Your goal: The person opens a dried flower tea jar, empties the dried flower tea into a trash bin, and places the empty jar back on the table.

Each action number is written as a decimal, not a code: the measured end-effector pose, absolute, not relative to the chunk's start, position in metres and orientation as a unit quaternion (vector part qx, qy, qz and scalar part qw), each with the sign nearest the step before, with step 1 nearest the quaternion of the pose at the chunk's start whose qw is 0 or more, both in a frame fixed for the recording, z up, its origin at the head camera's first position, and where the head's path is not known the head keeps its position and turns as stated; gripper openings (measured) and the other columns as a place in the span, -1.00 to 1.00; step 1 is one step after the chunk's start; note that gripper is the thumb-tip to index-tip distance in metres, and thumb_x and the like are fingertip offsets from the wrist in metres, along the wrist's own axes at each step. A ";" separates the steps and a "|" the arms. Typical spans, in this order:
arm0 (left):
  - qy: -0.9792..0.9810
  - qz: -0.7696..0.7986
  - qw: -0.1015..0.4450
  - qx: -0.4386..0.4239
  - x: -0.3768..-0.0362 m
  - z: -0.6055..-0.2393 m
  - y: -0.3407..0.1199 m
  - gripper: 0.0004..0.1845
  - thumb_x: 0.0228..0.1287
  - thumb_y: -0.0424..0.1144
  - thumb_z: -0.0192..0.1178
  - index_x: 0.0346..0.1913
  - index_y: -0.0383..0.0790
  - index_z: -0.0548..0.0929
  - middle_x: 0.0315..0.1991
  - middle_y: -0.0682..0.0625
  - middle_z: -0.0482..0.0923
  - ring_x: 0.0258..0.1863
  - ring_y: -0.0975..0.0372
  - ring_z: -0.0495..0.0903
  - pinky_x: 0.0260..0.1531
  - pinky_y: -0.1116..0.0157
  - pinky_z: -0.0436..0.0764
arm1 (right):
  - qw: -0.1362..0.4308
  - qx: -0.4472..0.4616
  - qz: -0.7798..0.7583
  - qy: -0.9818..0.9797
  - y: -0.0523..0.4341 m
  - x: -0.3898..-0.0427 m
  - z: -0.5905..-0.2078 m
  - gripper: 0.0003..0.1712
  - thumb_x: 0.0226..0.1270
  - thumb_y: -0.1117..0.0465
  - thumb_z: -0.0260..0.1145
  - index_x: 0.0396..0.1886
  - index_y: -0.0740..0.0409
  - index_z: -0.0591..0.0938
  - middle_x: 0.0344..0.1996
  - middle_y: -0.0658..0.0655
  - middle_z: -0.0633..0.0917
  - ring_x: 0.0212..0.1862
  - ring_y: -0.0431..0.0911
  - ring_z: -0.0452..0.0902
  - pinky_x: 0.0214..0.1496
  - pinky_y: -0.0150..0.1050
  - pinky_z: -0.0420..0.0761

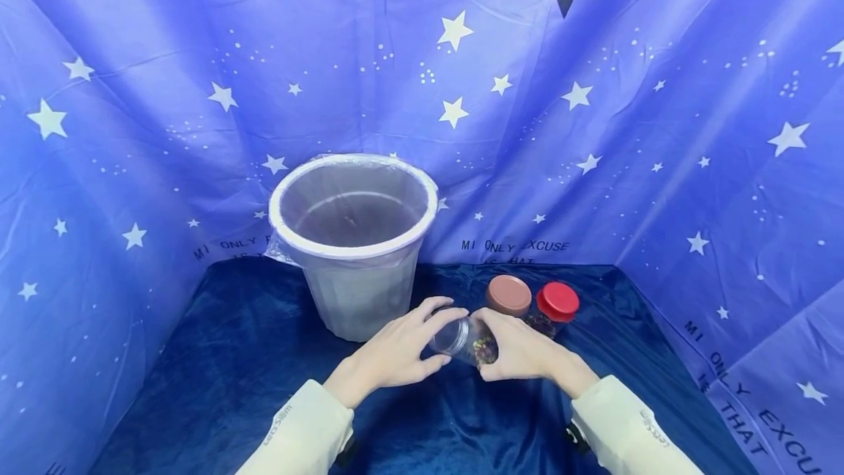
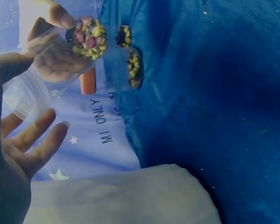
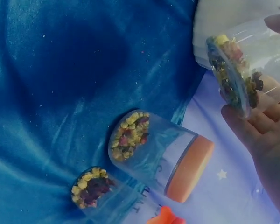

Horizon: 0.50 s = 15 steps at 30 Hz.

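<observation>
Clear jar [image 1: 468, 343], one, part-filled with dried flowers [image 2: 89, 38]. Location: between the two hands, tipped on its side, near the bucket [image 1: 359, 299] and in front of a jar with a brownish-orange lid [image 3: 151, 144] and a red-lidded jar [image 3: 107, 196]. Grip: right hand [image 1: 521, 343] curls round the base end, thumb opposite fingers; left hand [image 1: 402, 339] holds the ringed mouth end between thumb and fingers. Whether a clear cap sits there cannot be told. Handling, as judged: light, smooth-walled, probably slippery; glass or plastic uncertain, so best treated as fragile. Contents loose, dry, likely crumbly and quick to slide. Best hold: full wrap low on the body; fingertips on the rings for purchase; no hard squeeze.
</observation>
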<state>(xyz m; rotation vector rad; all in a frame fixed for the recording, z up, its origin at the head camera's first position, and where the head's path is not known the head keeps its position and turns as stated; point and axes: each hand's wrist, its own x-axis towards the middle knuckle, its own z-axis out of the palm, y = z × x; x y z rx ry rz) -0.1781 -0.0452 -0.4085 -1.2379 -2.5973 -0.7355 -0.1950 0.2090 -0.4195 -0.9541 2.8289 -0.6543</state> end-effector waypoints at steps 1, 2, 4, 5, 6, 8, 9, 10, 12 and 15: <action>-0.871 -0.243 0.085 -0.418 -0.178 -0.409 -0.046 -0.32 0.25 -0.10 0.31 0.41 0.07 0.32 0.34 -0.01 0.35 0.16 0.19 0.57 0.08 0.24 0.62 | 0.042 -0.310 -0.209 0.927 0.208 -0.194 -0.419 -0.26 -0.16 0.10 0.49 0.12 0.05 0.47 -0.15 -0.02 0.64 -0.23 -0.29 0.51 -0.19 -0.33 0.58; -0.870 -0.241 0.086 -0.422 -0.178 -0.409 -0.047 -0.33 0.24 -0.11 0.32 0.39 0.05 0.33 0.32 0.01 0.37 0.13 0.21 0.58 0.09 0.25 0.61 | 0.040 -0.308 -0.202 0.929 0.208 -0.194 -0.420 -0.26 -0.17 0.10 0.50 0.12 0.05 0.47 -0.15 -0.04 0.63 -0.23 -0.29 0.51 -0.20 -0.33 0.57; -0.869 -0.233 0.086 -0.429 -0.178 -0.410 -0.047 -0.35 0.23 -0.10 0.33 0.36 0.02 0.35 0.26 0.04 0.40 0.07 0.24 0.60 0.09 0.29 0.61 | 0.037 -0.303 -0.190 0.933 0.206 -0.192 -0.421 -0.25 -0.18 0.08 0.51 0.12 0.04 0.47 -0.17 -0.07 0.62 -0.24 -0.29 0.49 -0.22 -0.34 0.56; -0.868 -0.230 0.085 -0.431 -0.178 -0.411 -0.048 -0.36 0.23 -0.10 0.34 0.35 0.02 0.35 0.23 0.05 0.41 0.04 0.25 0.61 0.07 0.30 0.61 | 0.033 -0.303 -0.184 0.935 0.204 -0.191 -0.422 -0.25 -0.18 0.07 0.52 0.11 0.03 0.47 -0.18 -0.08 0.61 -0.24 -0.29 0.49 -0.22 -0.34 0.55; -0.869 -0.224 0.086 -0.433 -0.178 -0.412 -0.048 -0.36 0.23 -0.08 0.34 0.34 0.01 0.35 0.21 0.05 0.41 0.02 0.26 0.61 0.05 0.30 0.61 | 0.029 -0.305 -0.176 0.936 0.203 -0.190 -0.423 -0.25 -0.18 0.05 0.52 0.10 0.02 0.47 -0.18 -0.10 0.61 -0.24 -0.29 0.48 -0.23 -0.35 0.54; -0.871 -0.206 0.094 -0.436 -0.179 -0.414 -0.048 -0.37 0.25 -0.03 0.31 0.33 -0.02 0.35 0.16 0.04 0.43 -0.04 0.26 0.62 -0.01 0.31 0.64 | 0.019 -0.309 -0.165 0.936 0.200 -0.189 -0.426 -0.25 -0.18 0.01 0.53 0.09 0.01 0.48 -0.19 -0.11 0.61 -0.26 -0.29 0.49 -0.25 -0.35 0.53; -0.872 -0.193 0.101 -0.439 -0.179 -0.415 -0.048 -0.38 0.26 0.00 0.29 0.33 -0.04 0.34 0.15 0.03 0.43 -0.06 0.26 0.63 -0.04 0.31 0.65 | 0.014 -0.312 -0.161 0.936 0.199 -0.188 -0.427 -0.25 -0.18 -0.01 0.53 0.09 0.01 0.48 -0.19 -0.11 0.62 -0.26 -0.29 0.49 -0.26 -0.35 0.53; -0.871 -0.181 0.110 -0.443 -0.179 -0.417 -0.047 -0.38 0.27 0.03 0.27 0.32 -0.06 0.33 0.13 0.02 0.44 -0.09 0.26 0.64 -0.07 0.31 0.66 | 0.008 -0.316 -0.156 0.936 0.198 -0.188 -0.429 -0.25 -0.18 -0.03 0.54 0.08 0.01 0.48 -0.20 -0.12 0.63 -0.27 -0.30 0.49 -0.27 -0.35 0.53; -0.868 -0.153 0.132 -0.454 -0.179 -0.419 -0.047 -0.37 0.30 0.07 0.22 0.32 -0.11 0.32 0.08 0.00 0.45 -0.15 0.26 0.64 -0.13 0.32 0.67 | -0.003 -0.318 -0.150 0.936 0.197 -0.187 -0.432 -0.25 -0.19 -0.05 0.54 0.07 0.00 0.49 -0.21 -0.13 0.64 -0.30 -0.31 0.49 -0.30 -0.36 0.52; -0.856 -0.119 0.172 -0.473 -0.180 -0.422 -0.046 -0.37 0.32 0.10 0.17 0.30 -0.19 0.31 0.01 -0.03 0.46 -0.22 0.26 0.62 -0.17 0.34 0.66 | -0.013 -0.320 -0.148 0.936 0.196 -0.187 -0.435 -0.26 -0.21 -0.05 0.54 0.05 0.00 0.50 -0.25 -0.14 0.64 -0.34 -0.33 0.49 -0.34 -0.38 0.51</action>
